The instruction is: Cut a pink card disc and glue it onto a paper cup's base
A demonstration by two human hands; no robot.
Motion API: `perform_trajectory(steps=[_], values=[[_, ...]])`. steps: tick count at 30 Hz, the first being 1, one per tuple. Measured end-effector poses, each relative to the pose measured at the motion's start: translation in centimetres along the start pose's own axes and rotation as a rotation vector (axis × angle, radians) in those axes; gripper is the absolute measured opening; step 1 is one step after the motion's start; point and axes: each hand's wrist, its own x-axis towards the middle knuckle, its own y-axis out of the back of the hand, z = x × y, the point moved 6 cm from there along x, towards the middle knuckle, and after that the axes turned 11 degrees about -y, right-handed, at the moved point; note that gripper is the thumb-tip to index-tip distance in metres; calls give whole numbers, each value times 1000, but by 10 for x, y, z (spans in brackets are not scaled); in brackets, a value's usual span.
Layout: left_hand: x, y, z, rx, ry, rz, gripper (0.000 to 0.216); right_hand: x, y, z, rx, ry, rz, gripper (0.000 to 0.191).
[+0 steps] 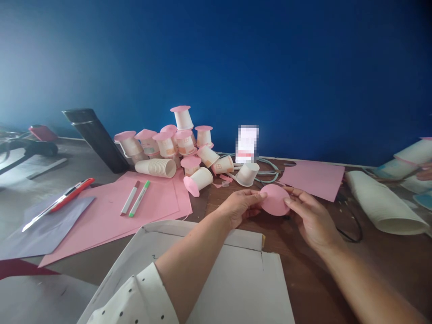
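A pink paper circle (275,200) is held up between both hands, just above the brown table. My left hand (240,207) pinches its left edge between thumb and fingers. On the opposite edge, my right hand (308,215) has the same kind of pinch. Right behind the circle, a white paper cup (248,174) stands upside down. Left of that cup, a paper cup with a pink disc on its end (200,180) lies on its side. More cups topped with pink paper (167,144) are grouped and partly stacked against the blue wall.
Pink sheets (111,211), two markers (139,198) and a red utility knife (72,192) lie to the left. A black bottle (101,140) leans there. White board (236,279) lies in front. Nested cups (384,207) and a pink sheet (313,179) are at right; another person's hand (425,173) shows beyond.
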Motion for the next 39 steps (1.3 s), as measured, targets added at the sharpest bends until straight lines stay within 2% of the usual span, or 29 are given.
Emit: perform_trajectory(steps=[7,10,13,16,19,23,26,29,32,35,37,39], values=[[1,0,1,-13,-19,41,37,0,0,5,43,-58,0,38],[0,5,16,-136,-114,142,34,1,2,4,36,-67,41,41],[0,17,40,-291,-280,265,29,-1,5,-1,-52,-13,121,41],[-2,33,58,-397,-408,360,24,-4,2,-4,-158,48,127,40],[-2,43,64,-469,-447,422,18,-6,0,-6,-219,106,127,39],[-1,47,64,-488,-452,455,12,-9,2,-15,-284,157,211,34],[-1,49,62,-366,-440,503,14,-7,0,-27,-314,165,253,31],[-1,51,60,-169,-377,518,16,6,-13,-35,-380,180,224,37],[0,54,58,61,-284,483,15,26,-31,-38,-442,202,222,58],[2,59,58,337,-216,428,17,50,-47,-34,-451,148,216,82],[4,62,57,498,-189,383,21,61,-55,-31,-475,102,217,90],[6,63,55,603,-173,336,23,68,-64,-30,-483,84,205,89]])
